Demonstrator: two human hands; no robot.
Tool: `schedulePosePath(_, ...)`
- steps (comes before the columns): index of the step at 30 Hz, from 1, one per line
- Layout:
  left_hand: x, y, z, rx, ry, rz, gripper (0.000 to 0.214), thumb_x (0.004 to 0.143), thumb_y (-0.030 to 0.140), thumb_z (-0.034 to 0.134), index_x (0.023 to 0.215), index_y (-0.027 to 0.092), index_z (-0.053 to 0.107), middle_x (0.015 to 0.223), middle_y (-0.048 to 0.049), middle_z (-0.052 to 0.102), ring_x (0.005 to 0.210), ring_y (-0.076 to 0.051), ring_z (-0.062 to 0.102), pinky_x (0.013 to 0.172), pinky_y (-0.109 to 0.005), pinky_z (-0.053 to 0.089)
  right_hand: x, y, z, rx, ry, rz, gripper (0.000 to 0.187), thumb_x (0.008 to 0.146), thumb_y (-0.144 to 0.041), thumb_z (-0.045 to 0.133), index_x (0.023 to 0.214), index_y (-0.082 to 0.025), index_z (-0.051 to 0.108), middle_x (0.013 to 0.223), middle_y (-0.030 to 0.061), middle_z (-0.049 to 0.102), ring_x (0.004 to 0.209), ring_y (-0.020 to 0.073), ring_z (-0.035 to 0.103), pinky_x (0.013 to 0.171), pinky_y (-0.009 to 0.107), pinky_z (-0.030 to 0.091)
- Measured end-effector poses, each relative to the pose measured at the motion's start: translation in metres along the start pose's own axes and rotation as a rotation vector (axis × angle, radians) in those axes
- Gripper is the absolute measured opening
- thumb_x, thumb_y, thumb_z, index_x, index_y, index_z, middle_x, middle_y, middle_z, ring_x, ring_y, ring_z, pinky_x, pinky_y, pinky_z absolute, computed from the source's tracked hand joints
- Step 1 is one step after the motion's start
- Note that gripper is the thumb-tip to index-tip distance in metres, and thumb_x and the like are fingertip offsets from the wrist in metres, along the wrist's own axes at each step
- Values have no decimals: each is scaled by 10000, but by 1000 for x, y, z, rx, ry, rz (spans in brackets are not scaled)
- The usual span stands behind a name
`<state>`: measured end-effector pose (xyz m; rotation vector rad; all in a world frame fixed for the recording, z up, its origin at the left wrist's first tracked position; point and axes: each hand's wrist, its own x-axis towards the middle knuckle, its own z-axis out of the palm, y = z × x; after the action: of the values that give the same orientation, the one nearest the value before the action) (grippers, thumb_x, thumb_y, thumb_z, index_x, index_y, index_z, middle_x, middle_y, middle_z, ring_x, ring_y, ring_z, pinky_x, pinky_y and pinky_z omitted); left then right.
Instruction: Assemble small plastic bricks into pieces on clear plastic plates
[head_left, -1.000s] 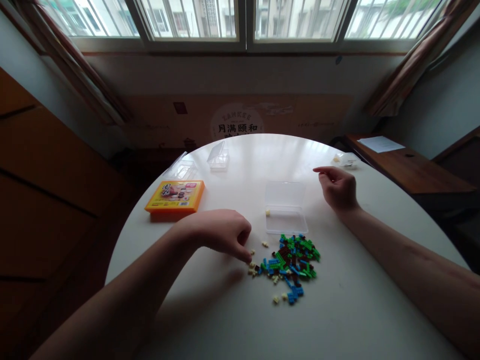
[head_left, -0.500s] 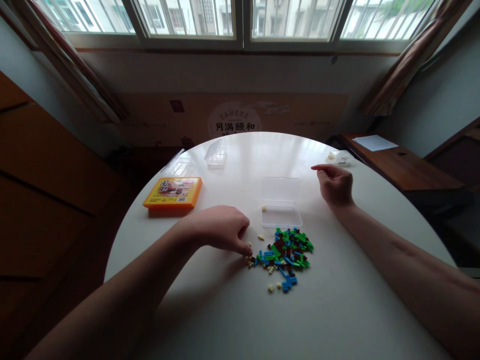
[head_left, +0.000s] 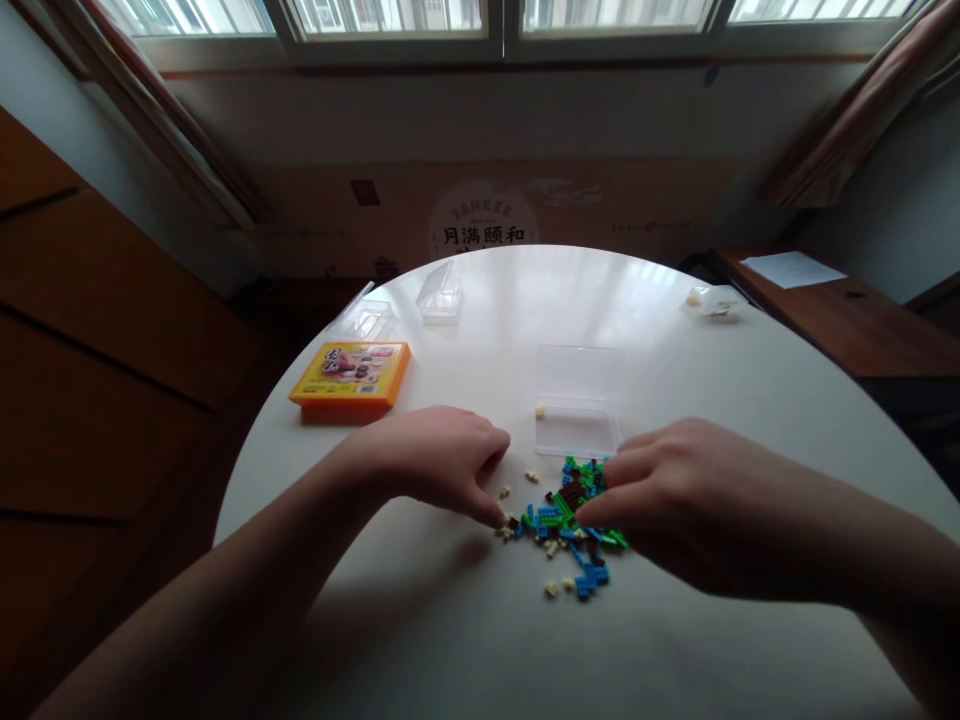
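Observation:
A loose pile of small building blocks in green, blue, brown and cream lies on the white round table. At its left edge my left hand has its thumb tip down by several cream blocks; a gap shows between the thumb and the bent index finger. Over the right part of the pile is my right hand, fingers apart and reaching down among the blocks, hiding some of them. Behind the pile stands an open clear plastic box with one cream block in its left corner.
An orange and yellow box lies at the left. Clear plastic cases stand open at the back left. A clear bag with pale contents lies at the back right. Beyond the table's right edge is a wooden desk with paper.
My right hand has come from beside the clear box, where its fingers were curled, down and inward onto the pile. My left hand has stayed near the cream blocks. The view has tilted down slightly.

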<state>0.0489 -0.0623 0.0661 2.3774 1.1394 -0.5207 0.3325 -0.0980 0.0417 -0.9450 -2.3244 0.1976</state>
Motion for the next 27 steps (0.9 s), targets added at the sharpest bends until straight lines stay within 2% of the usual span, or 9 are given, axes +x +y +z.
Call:
schedulePosePath(5, -1, 2, 3, 53, 38, 18, 472, 653, 654, 690, 822, 222, 603, 843, -43, 650, 702, -205, 554, 574, -290, 341, 12, -28, 17, 33, -336, -121, 203, 875, -214, 539, 819, -239, 733, 691, 34, 673, 685, 167, 601, 589, 272, 380)
schedulePosePath(9, -1, 1, 5, 66, 50, 38, 478, 650, 662, 682, 815, 222, 593, 842, -44, 646, 701, -206, 558, 561, -292, 327, 28, -37, 21, 70, -648, -247, 202, 872, -164, 551, 763, -251, 697, 707, -5, 686, 669, 147, 602, 598, 266, 355)
schedulePosePath(11, -1, 0, 6, 71, 56, 42, 464, 647, 648, 687, 814, 226, 588, 839, -38, 643, 700, -207, 558, 555, -293, 325, 32, -38, 23, 66, -729, -263, 196, 874, -154, 557, 766, -254, 686, 731, -20, 690, 680, 141, 604, 611, 268, 352)
schedulePosePath(16, -1, 0, 5, 81, 61, 40, 404, 636, 568, 712, 806, 225, 583, 823, -24, 629, 682, -194, 557, 530, -289, 315, 30, -40, 26, 69, -756, -286, 225, 897, -171, 540, 726, -245, 666, 690, -24, 654, 654, 135, 571, 615, 283, 337)
schedulePosePath(21, -2, 0, 1, 58, 16, 49, 364, 639, 520, 708, 804, 223, 578, 817, -20, 630, 678, -188, 548, 527, -282, 324, 28, -41, 28, 34, -755, -324, 237, 904, -189, 524, 689, -215, 621, 688, -15, 639, 615, 132, 538, 575, 299, 296)
schedulePosePath(27, -2, 0, -1, 52, 16, 51, 380, 647, 549, 692, 793, 220, 571, 825, -26, 637, 678, -191, 540, 524, -276, 318, 26, -42, 36, 26, -757, -315, 197, 911, -187, 512, 729, -201, 586, 742, -14, 652, 658, 127, 554, 596, 282, 310)
